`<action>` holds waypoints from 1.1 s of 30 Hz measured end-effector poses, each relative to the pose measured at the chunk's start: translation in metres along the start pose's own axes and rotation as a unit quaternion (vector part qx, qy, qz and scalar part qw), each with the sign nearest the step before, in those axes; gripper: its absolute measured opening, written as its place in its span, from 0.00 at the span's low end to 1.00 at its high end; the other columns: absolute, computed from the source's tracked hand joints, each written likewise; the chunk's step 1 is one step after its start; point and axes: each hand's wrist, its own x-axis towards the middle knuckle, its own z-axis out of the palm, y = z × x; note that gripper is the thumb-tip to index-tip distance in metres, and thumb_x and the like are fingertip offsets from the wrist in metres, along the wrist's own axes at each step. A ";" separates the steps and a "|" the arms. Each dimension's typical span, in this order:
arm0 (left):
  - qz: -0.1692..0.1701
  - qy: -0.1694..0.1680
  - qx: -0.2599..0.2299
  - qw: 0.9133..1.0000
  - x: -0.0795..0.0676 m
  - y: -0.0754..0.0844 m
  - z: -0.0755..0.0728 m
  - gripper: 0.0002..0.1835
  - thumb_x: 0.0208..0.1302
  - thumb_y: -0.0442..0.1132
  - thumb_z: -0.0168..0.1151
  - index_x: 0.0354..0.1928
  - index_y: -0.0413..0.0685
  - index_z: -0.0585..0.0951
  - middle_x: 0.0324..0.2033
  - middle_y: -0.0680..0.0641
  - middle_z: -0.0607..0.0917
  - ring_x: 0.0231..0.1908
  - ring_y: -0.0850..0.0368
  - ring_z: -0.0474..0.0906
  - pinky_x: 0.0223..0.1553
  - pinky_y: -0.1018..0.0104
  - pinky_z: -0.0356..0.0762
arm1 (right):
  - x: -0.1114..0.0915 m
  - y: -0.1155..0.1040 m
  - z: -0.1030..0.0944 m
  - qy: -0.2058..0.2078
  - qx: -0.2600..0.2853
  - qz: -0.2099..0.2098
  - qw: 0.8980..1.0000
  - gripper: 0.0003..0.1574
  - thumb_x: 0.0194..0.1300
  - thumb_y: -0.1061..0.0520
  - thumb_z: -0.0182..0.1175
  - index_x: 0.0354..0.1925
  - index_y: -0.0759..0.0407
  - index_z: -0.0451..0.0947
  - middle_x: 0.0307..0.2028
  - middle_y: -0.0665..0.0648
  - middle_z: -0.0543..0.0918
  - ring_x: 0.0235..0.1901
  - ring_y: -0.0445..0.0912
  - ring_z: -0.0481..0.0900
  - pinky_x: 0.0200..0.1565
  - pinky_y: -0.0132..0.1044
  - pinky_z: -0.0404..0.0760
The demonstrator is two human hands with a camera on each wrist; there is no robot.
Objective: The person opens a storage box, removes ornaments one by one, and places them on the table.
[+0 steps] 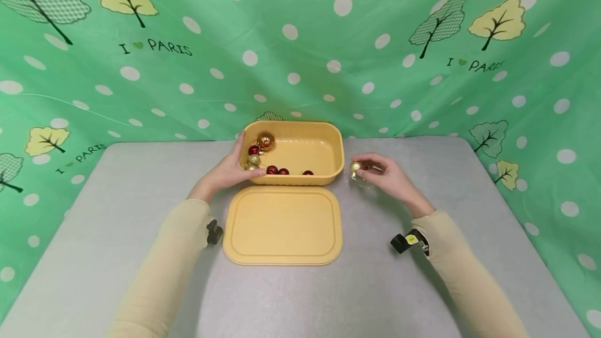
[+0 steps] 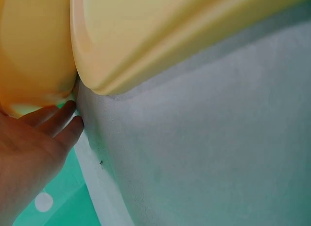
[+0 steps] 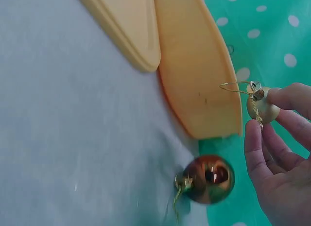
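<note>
My left hand (image 1: 230, 168) holds the left end of a yellow plastic box (image 1: 319, 179), thumb along its front rim and fingers against the outer left side. In the left wrist view, several fingertips (image 2: 68, 131) lie close by the box's wall. To the right of the box, my right hand (image 1: 387, 176) pinches a small pale-gold bauble (image 3: 265, 105) between thumb and fingers; its gold string loop hangs free. A larger shiny copper bauble (image 3: 209, 180) shows below that hand in the right wrist view. Inside the box lie a gold bauble (image 1: 265, 141) and several smaller red and gold ones.
The box's yellow lid (image 1: 283, 226) lies flat on the grey table (image 1: 300, 301), just in front of the box. A green curtain (image 1: 300, 51) with white dots and trees hangs behind the table and at its sides. Black wrist cameras sit on both sleeves.
</note>
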 end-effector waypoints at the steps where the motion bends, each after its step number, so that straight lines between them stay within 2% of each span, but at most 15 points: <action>1: 0.000 0.000 0.000 1.000 0.000 0.000 0.000 0.67 0.55 0.50 0.72 0.74 0.55 0.25 0.73 0.33 0.38 0.69 0.31 0.45 0.68 0.43 0.44 | -0.002 0.001 -0.002 0.001 0.001 -0.001 1.000 0.19 0.63 0.71 0.60 0.53 0.74 0.76 0.48 0.69 0.79 0.45 0.46 0.78 0.46 0.29 0.78; 12: -0.001 0.002 -0.002 1.000 0.000 0.000 0.000 0.66 0.56 0.49 0.72 0.74 0.56 0.25 0.73 0.34 0.38 0.70 0.32 0.44 0.68 0.43 0.44 | -0.012 0.015 -0.028 0.012 -0.026 0.014 0.999 0.19 0.64 0.71 0.59 0.54 0.75 0.75 0.52 0.71 0.77 0.45 0.40 0.79 0.45 0.27 0.79; 20: -0.004 0.000 -0.008 1.000 0.000 0.001 0.000 0.66 0.56 0.49 0.72 0.74 0.57 0.25 0.73 0.34 0.38 0.70 0.33 0.42 0.68 0.42 0.43 | -0.017 0.028 -0.041 0.016 -0.049 0.022 0.998 0.20 0.64 0.70 0.59 0.54 0.75 0.75 0.51 0.72 0.78 0.44 0.44 0.79 0.46 0.27 0.77; 30: 0.000 0.001 -0.019 1.000 0.000 0.001 0.000 0.66 0.56 0.47 0.72 0.74 0.56 0.25 0.73 0.35 0.37 0.71 0.34 0.41 0.68 0.43 0.42 | -0.015 0.046 -0.049 0.001 -0.099 0.084 0.992 0.21 0.65 0.67 0.60 0.56 0.71 0.75 0.52 0.69 0.79 0.47 0.56 0.76 0.43 0.28 0.76; 31: -0.001 -0.001 -0.022 1.000 -0.003 0.007 -0.001 0.65 0.57 0.46 0.72 0.74 0.53 0.25 0.73 0.34 0.37 0.71 0.33 0.40 0.68 0.42 0.41 | -0.014 0.047 -0.050 0.001 -0.105 0.086 0.991 0.21 0.65 0.67 0.61 0.56 0.70 0.76 0.51 0.69 0.79 0.47 0.55 0.76 0.44 0.28 0.76; 33: 0.000 -0.001 -0.023 1.000 -0.004 0.007 -0.001 0.65 0.57 0.46 0.72 0.74 0.53 0.25 0.73 0.35 0.37 0.71 0.34 0.40 0.68 0.43 0.42 | -0.013 0.039 -0.048 -0.001 -0.114 0.085 0.990 0.21 0.64 0.69 0.60 0.55 0.73 0.75 0.50 0.71 0.79 0.46 0.57 0.76 0.45 0.31 0.75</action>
